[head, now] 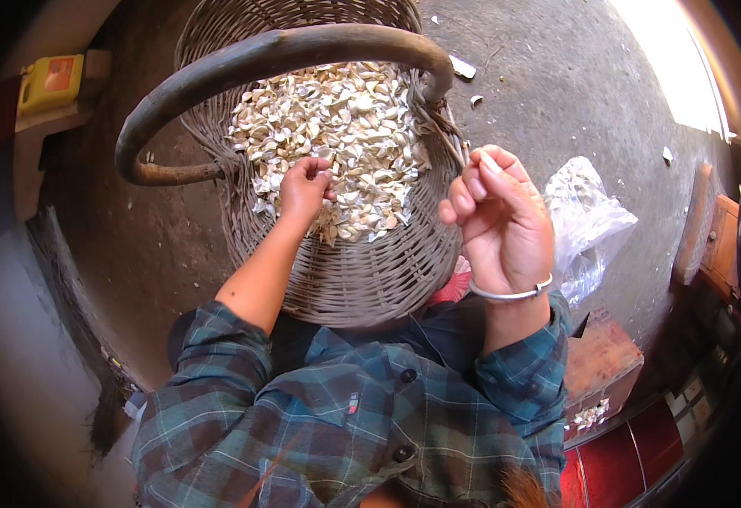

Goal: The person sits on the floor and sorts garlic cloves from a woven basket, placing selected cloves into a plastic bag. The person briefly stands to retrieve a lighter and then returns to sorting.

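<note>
A wicker basket (351, 286) with a thick bent-wood handle (281, 54) stands in front of me. Inside it lies a broad heap of loose garlic cloves (351, 120), many still in pale papery skin. My left hand (306, 190) is over the near-left part of the heap, its fingers curled down by the cloves; whether it grips one is hidden. To the right of the basket's rim, my right hand (504, 209) is raised, thumb and forefinger pinched together. Nothing shows clearly between those fingertips. A metal bangle (513, 295) circles the right wrist.
A clear plastic bag (583, 222) with pale contents rests on the concrete floor (535, 82) at right. Nearer me is a reddish wooden box (602, 368), with pale scraps (589, 414) by it. At far left, a yellow jerrycan (53, 82) sits on a ledge.
</note>
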Tool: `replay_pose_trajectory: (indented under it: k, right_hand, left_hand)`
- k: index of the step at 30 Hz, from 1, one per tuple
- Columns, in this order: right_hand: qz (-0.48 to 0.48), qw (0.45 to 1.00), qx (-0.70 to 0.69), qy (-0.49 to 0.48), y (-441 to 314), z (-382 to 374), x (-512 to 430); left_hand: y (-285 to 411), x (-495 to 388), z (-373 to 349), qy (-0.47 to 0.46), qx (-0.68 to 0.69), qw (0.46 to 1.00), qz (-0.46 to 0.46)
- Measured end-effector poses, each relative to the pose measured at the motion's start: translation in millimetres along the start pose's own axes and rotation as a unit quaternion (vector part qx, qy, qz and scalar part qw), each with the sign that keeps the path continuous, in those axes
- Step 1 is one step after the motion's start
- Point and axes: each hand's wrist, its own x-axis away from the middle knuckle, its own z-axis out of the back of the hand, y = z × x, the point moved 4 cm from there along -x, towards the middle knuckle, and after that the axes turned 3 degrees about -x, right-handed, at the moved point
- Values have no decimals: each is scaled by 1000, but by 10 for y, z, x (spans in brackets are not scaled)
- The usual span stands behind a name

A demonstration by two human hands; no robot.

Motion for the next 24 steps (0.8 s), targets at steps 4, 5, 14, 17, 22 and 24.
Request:
replay_pose_trajectory:
  k: [4,5,14,17,22,24]
  right_hand:
    - [-13,997,39,71,175,151,-113]
    - [-22,995,39,87,239,179,-137]
    - [-115,993,-21,19,369,146,-105]
    - [-122,991,-32,34,389,126,-78]
    - [-138,989,-31,53,379,103,-47]
    - [-141,988,-31,50,391,120,-63]
  left_hand:
    - [673,461,-193,-96,209,972,-42]
    - [836,584,-247,-145,231,960,-59]
    - [222,-67,-232,11,-308,928,-210]
    - [-18,-26,-456,29,-531,795,-293]
    - [-123,182,-458,-196,-526,808,-176]
    - [161,22,-421,-169,-516,820,-184]
